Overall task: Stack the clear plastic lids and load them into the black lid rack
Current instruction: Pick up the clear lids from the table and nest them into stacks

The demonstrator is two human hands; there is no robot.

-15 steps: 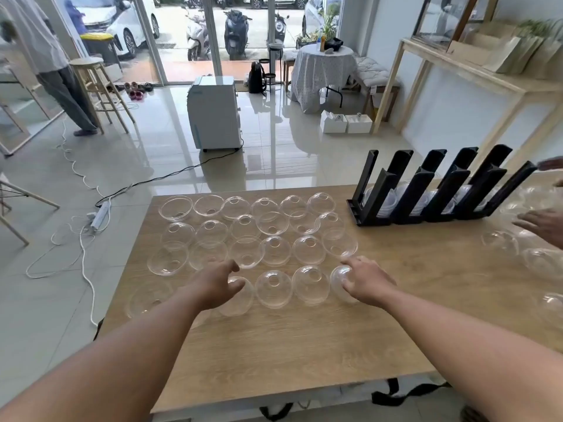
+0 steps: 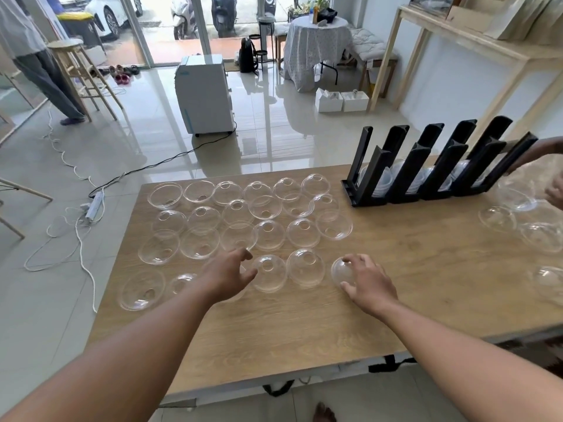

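Both hands — left hand [image 2: 227, 277] lifted, unchanged lids.

Lids [image 2: 268, 229] lie in rows on the table's [image 2: 304, 327] left half; rack [image 2: 432, 166] stands far right w/ stacked lids in its slots. More lids [image 2: 518, 214] sit right of rack, near the table's right edge. Left hand [image 2: 227, 274] is over the near row, right hand [image 2: 367, 284] on that row's rightmost lid [image 2: 341, 271].
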